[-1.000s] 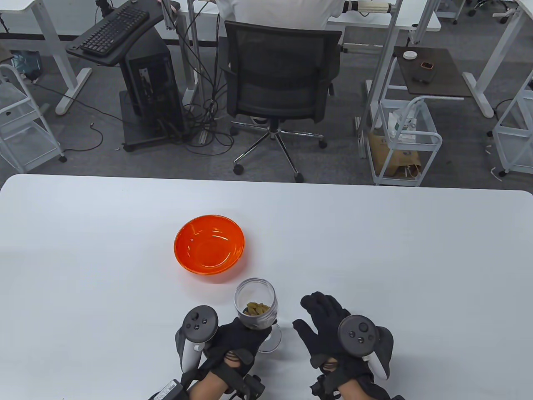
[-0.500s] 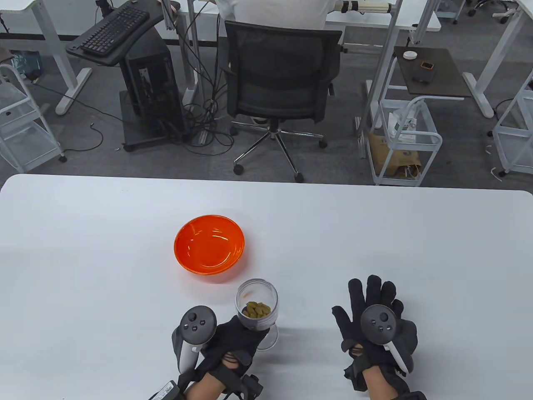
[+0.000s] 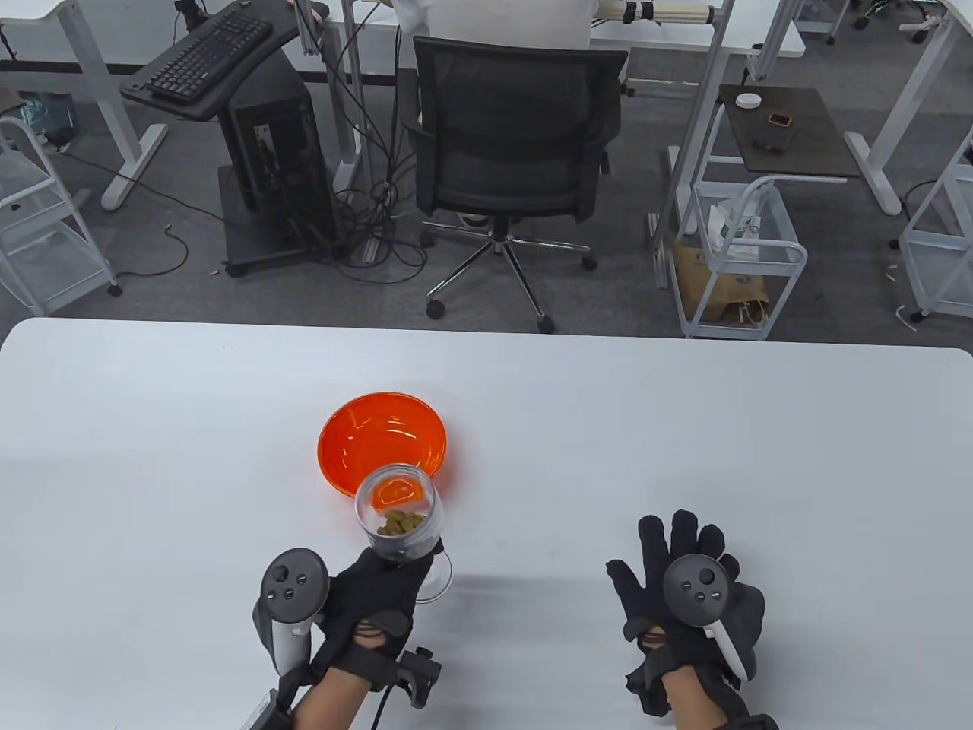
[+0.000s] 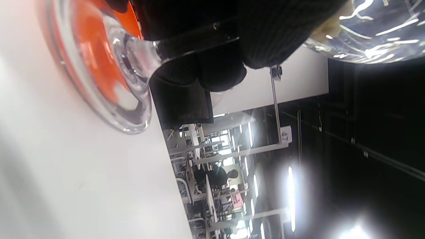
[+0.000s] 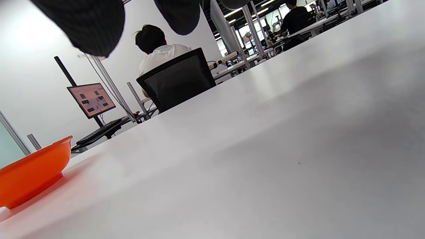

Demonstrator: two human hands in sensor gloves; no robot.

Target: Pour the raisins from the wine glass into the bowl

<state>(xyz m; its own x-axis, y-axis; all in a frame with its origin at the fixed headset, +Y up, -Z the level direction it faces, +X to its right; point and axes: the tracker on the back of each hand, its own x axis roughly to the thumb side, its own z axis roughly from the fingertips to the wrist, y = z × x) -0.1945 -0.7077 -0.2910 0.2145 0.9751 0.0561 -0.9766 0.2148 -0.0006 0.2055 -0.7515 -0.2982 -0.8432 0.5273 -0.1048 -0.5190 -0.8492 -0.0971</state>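
An empty orange bowl [image 3: 382, 445] sits on the white table [image 3: 684, 426]. My left hand [image 3: 380, 589] grips a clear wine glass [image 3: 398, 517] around the stem and under the cup, and holds it lifted, just at the bowl's near rim. Yellow-green raisins [image 3: 400, 523] lie in the bottom of the glass. In the left wrist view the glass foot [image 4: 109, 69] hangs above the table with the bowl's orange behind it. My right hand [image 3: 684, 585] lies flat on the table with fingers spread, holding nothing. The bowl shows at the left edge of the right wrist view [image 5: 31, 174].
Beyond the table's far edge stand a black office chair [image 3: 513, 144] with a seated person, a keyboard stand [image 3: 209, 61] and white carts [image 3: 741, 258].
My left hand has lifted the glass and carried it left and forward to the bowl's near rim. My right hand moved right and flattened on the table, then stayed.
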